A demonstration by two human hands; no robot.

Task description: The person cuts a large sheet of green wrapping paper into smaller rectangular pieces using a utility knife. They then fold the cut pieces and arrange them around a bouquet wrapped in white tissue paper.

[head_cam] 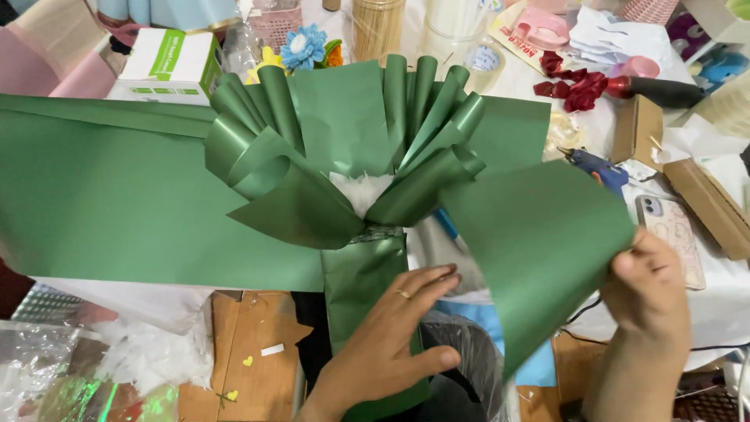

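Note:
A bouquet wrap of dark green paper (344,148) fans out in folded pleats above a narrow green stem part (363,281), with white tissue (361,191) at its centre. My left hand (391,344), a ring on one finger, presses flat on the stem part just below the gathered neck. My right hand (648,289) pinches the right edge of a loose green paper sheet (539,242) that curves off the right side of the wrap. Another large green sheet (117,195) lies flat to the left.
A blue glue gun (598,166), a phone in a patterned case (673,234) and cardboard boxes (707,203) lie at the right. Red fabric petals (574,87), a green-and-white box (168,66), paper flowers (303,47) and jars crowd the back. A black-lined bin (469,367) sits below.

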